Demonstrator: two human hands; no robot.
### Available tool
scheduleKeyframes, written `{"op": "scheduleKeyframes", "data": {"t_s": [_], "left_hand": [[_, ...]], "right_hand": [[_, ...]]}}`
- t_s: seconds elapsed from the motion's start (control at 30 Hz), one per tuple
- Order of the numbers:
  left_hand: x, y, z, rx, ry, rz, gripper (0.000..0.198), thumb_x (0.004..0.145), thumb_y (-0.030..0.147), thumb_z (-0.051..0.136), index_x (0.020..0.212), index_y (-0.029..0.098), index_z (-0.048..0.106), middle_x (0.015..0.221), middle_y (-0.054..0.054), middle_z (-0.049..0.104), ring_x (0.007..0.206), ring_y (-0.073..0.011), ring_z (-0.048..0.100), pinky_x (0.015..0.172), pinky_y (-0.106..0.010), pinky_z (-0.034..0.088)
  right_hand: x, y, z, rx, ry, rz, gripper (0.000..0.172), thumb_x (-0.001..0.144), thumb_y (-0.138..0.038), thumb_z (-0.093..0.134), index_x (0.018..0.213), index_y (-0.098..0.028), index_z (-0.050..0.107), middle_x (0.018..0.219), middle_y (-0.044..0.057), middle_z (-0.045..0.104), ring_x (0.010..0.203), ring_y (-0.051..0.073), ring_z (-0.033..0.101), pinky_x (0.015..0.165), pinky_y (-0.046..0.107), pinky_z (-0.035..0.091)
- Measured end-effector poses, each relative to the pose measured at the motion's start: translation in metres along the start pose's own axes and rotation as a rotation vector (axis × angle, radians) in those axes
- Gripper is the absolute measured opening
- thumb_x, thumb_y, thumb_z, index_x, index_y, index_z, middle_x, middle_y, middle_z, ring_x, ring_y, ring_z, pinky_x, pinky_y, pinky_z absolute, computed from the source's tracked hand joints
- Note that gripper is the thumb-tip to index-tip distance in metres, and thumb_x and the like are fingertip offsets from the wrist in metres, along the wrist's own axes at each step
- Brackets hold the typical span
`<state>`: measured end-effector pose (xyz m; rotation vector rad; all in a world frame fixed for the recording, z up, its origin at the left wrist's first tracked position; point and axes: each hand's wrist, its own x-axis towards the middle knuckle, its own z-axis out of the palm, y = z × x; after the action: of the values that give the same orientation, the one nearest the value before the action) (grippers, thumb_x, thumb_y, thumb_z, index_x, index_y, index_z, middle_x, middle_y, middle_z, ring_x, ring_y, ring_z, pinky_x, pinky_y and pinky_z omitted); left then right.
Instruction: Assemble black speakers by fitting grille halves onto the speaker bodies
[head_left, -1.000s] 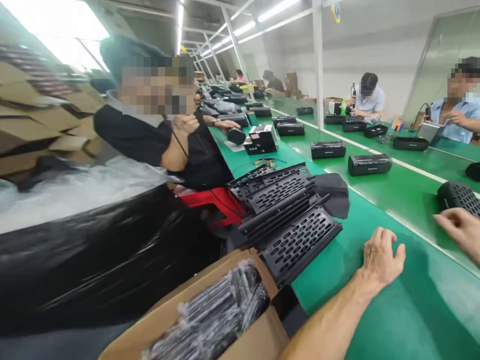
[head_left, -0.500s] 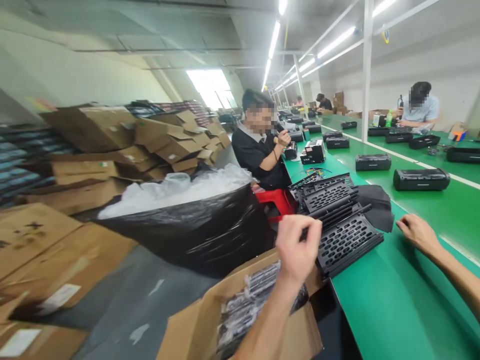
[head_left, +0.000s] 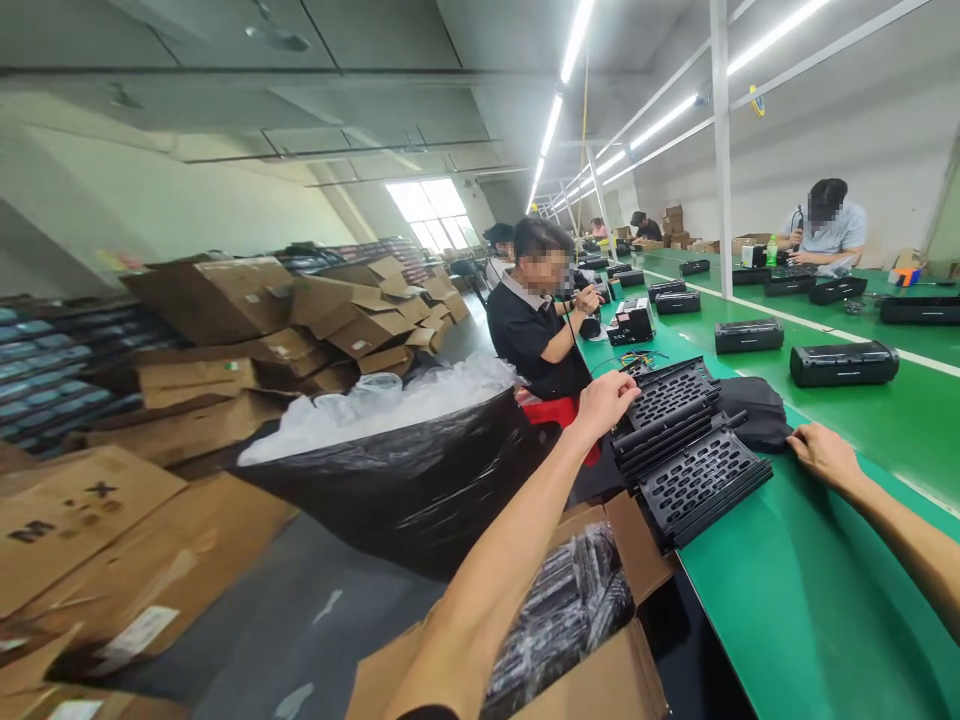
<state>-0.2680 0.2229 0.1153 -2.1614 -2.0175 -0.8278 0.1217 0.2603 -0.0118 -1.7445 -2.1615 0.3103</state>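
A fanned stack of black perforated grille panels lies at the near left edge of the green bench. My left hand reaches out over the gap and touches the stack's far left corner, fingers curled on its edge. My right hand rests on the bench, fingertips on a piece of black cloth that lies against the stack's right side. Below my left arm stands an open cardboard box filled with black parts in clear bags.
A big black bag of clear plastic waste stands left of the bench beside a red stool. A seated person works further along. Black speaker units ride the green line. Cardboard boxes pile up at the left.
The view swung left and up. My left hand rose from the bench, passed over the box and reached the far corner of the grille stack. My right hand slid onto the black cloth.
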Motion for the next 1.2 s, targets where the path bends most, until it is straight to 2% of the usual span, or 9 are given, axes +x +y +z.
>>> {"op": "scheduleKeyframes", "data": {"t_s": [0.27, 0.43, 0.53, 0.67, 0.8, 0.9, 1.0, 1.1, 1.2], "left_hand": [[0.026, 0.014, -0.034, -0.074, 0.290, 0.090, 0.017, 0.101, 0.028, 0.051, 0.088, 0.022, 0.060, 0.098, -0.007, 0.066, 0.098, -0.0219, 0.061, 0.093, -0.033, 0.048], [-0.025, 0.081, -0.050, -0.315, 0.560, 0.236, 0.018, 0.097, 0.040, 0.064, 0.089, 0.023, 0.063, 0.087, -0.001, 0.066, 0.078, -0.0186, 0.062, 0.079, -0.031, 0.052], [-0.100, 0.138, -0.024, -0.527, 0.330, 0.375, 0.018, 0.096, 0.036, 0.070, 0.082, 0.025, 0.065, 0.076, 0.001, 0.066, 0.068, -0.0168, 0.063, 0.072, -0.029, 0.053], [-0.193, 0.203, 0.051, -0.890, -0.071, 0.467, 0.019, 0.102, 0.034, 0.062, 0.085, 0.026, 0.067, 0.075, -0.002, 0.069, 0.067, -0.0170, 0.066, 0.065, -0.028, 0.055], [-0.218, 0.235, 0.107, -0.985, -0.301, 0.464, 0.026, 0.103, 0.038, 0.057, 0.084, 0.025, 0.067, 0.077, -0.004, 0.070, 0.070, -0.0189, 0.066, 0.068, -0.030, 0.055], [-0.205, 0.235, 0.103, -0.949, -0.333, 0.433, 0.016, 0.096, 0.038, 0.064, 0.092, 0.025, 0.072, 0.093, -0.009, 0.075, 0.089, -0.0259, 0.069, 0.084, -0.039, 0.057], [-0.187, 0.233, 0.076, -1.123, -0.471, 0.341, 0.038, 0.095, 0.045, 0.056, 0.120, 0.023, 0.073, 0.121, -0.013, 0.075, 0.114, -0.0319, 0.066, 0.100, -0.046, 0.053], [-0.177, 0.240, 0.059, -1.250, -0.808, 0.276, 0.050, 0.099, 0.054, 0.042, 0.118, 0.019, 0.074, 0.107, -0.012, 0.078, 0.100, -0.0292, 0.070, 0.091, -0.041, 0.054], [-0.182, 0.248, 0.060, -0.932, -0.844, 0.292, 0.033, 0.095, 0.048, 0.056, 0.102, 0.022, 0.075, 0.084, -0.005, 0.077, 0.075, -0.0236, 0.067, 0.075, -0.035, 0.050]], "right_hand": [[-0.053, 0.048, -0.063, 0.152, 0.098, -0.017, 0.040, 0.098, -0.046, 0.042, 0.077, -0.024, 0.067, 0.090, 0.009, 0.069, 0.083, 0.026, 0.067, 0.077, 0.036, 0.051], [-0.130, 0.058, -0.143, 0.278, -0.008, 0.066, 0.051, 0.099, -0.066, 0.041, 0.072, -0.024, 0.053, 0.070, 0.002, 0.057, 0.068, 0.021, 0.053, 0.064, 0.032, 0.042], [-0.172, 0.051, -0.192, 0.377, -0.040, 0.125, 0.058, 0.097, -0.074, 0.045, 0.071, -0.023, 0.052, 0.068, 0.000, 0.055, 0.066, 0.017, 0.049, 0.062, 0.029, 0.038], [-0.215, 0.034, -0.232, 0.459, -0.051, 0.246, 0.063, 0.094, -0.077, 0.052, 0.070, -0.020, 0.059, 0.068, 0.002, 0.063, 0.065, 0.017, 0.056, 0.061, 0.029, 0.042], [-0.250, 0.009, -0.247, 0.588, -0.056, 0.306, 0.065, 0.088, -0.082, 0.062, 0.076, -0.018, 0.069, 0.065, 0.003, 0.065, 0.059, 0.017, 0.058, 0.057, 0.028, 0.046], [-0.270, -0.007, -0.245, 0.833, -0.134, 0.309, 0.067, 0.085, -0.083, 0.066, 0.087, -0.017, 0.076, 0.075, 0.009, 0.073, 0.063, 0.022, 0.067, 0.060, 0.033, 0.055], [-0.281, -0.011, -0.225, 1.059, -0.226, 0.329, 0.065, 0.082, -0.081, 0.071, 0.087, -0.017, 0.077, 0.077, 0.011, 0.075, 0.059, 0.024, 0.070, 0.054, 0.034, 0.055], [-0.286, -0.003, -0.189, 1.134, -0.259, 0.437, 0.062, 0.080, -0.080, 0.072, 0.081, -0.018, 0.073, 0.071, 0.008, 0.072, 0.056, 0.020, 0.067, 0.054, 0.031, 0.054], [-0.294, 0.013, -0.154, 0.940, -0.228, 0.556, 0.062, 0.082, -0.082, 0.067, 0.070, -0.021, 0.061, 0.062, 0.001, 0.066, 0.052, 0.016, 0.060, 0.054, 0.029, 0.050]]}}
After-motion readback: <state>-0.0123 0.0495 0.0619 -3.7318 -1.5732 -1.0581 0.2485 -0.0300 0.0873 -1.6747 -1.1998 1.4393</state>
